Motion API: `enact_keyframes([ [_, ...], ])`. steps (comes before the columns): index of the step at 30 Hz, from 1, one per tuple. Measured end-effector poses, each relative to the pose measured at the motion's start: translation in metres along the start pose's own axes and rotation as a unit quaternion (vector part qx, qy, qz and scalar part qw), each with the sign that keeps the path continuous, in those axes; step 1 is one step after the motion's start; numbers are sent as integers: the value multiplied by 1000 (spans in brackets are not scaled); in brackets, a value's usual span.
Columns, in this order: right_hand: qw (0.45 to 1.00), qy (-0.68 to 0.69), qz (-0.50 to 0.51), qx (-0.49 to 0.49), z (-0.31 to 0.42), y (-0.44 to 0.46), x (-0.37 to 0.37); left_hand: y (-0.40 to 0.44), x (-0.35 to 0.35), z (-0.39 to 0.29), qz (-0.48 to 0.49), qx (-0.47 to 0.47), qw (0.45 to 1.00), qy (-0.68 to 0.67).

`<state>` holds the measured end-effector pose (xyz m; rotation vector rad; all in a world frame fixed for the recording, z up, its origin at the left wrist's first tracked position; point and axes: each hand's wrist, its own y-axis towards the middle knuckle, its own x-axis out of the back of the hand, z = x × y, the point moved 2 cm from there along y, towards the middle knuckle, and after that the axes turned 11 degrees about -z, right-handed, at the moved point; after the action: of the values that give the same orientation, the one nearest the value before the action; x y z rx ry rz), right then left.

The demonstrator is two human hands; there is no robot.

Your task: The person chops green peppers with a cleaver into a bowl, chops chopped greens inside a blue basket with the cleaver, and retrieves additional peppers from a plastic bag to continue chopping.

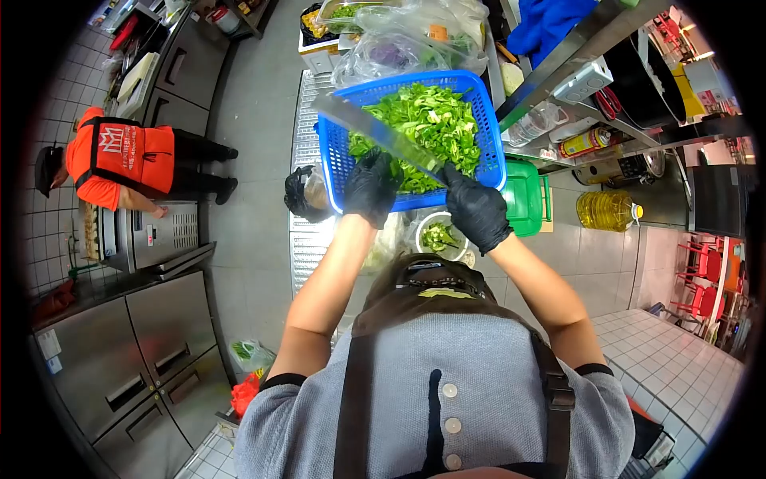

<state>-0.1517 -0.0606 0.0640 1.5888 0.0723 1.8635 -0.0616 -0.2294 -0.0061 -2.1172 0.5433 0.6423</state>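
A blue plastic basket (492,132) in front of me holds chopped leafy greens (435,120). My right hand (476,209), in a black glove, is closed around the handle end of a kitchen knife. The wide knife blade (379,130) slants up and left across the basket, over the greens. At the basket's near left side is my left hand (371,185), also black-gloved, with curled fingers beside the blade and the greens. Whatever those fingers hold, if anything, is hidden. A white bucket (423,237) with green trimmings stands below the basket, between my forearms.
Clear plastic bags (415,52) of vegetables lie beyond the basket. A green bin (523,199) and a yellow oil jug (608,211) are on the right. On the left, a co-worker in an orange vest (132,152) stands at a steel counter. Steel shelving (574,60) rises at right.
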Motion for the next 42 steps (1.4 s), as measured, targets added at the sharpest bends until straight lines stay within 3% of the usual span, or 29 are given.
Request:
enact_keyframes([
  [1, 1000, 9, -14, 17, 5, 3, 3, 3, -4, -1, 35, -37, 998, 28],
  [3, 997, 23, -59, 53, 13, 8, 7, -16, -23, -4, 5, -17, 999, 50],
  [6, 995, -4, -66, 72, 15, 8, 6, -11, -18, 0, -7, 7, 990, -138],
  [9, 996, -15, -45, 82, 10, 5, 2, -20, -24, -4, -48, -70, 996, -32],
  [13, 997, 8, 81, -14, -32, -17, -21, -13, -12, -9, 38, -118, 992, 37],
  [16, 989, -6, 126, -78, -59, -16, -31, -7, -1, -9, 10, -119, 992, 34],
  [18, 986, 7, 119, -118, -59, -17, -21, -5, 0, -6, -35, -57, 997, 33],
  [19, 996, 11, 31, -83, -41, -11, -9, 1, 0, 0, -46, -40, 997, 50],
  [21, 998, 16, 27, -53, -29, -13, -7, 3, -6, 6, -90, 8, 995, 35],
  [24, 1000, 9, 28, -7, -15, -10, -2, 4, -7, 10, -22, 11, 999, 32],
  [27, 998, 10, -40, 51, -10, -10, -3, -4, -18, 11, -40, 5, 999, 16],
  [31, 998, 11, -24, 54, -8, -9, -4, -8, -18, 12, 10, 11, 1000, -19],
  [32, 999, 11, -9, 52, -9, -8, -4, 8, -4, 19, -5, -141, 984, 111],
  [33, 999, 10, 7, 50, -9, -7, -4, 35, 20, 36, -21, -287, 928, 237],
  [35, 999, 20, 14, 35, -26, -18, -18, 34, 21, 34, -45, -292, 925, 240],
  [36, 999, 25, 18, 28, -37, -24, -27, 1, 0, 14, -53, -152, 980, 117],
  [37, 996, 38, 79, -21, -50, -28, -35, -19, -10, 6, -60, -5, 998, -12],
  [40, 992, 30, 103, -70, -65, -26, -26, -6, 2, 6, -61, 8, 996, -59],
  [42, 997, 47, 56, -22, -48, -19, -12, -2, 3, 9, -77, 32, 995, -55],
])
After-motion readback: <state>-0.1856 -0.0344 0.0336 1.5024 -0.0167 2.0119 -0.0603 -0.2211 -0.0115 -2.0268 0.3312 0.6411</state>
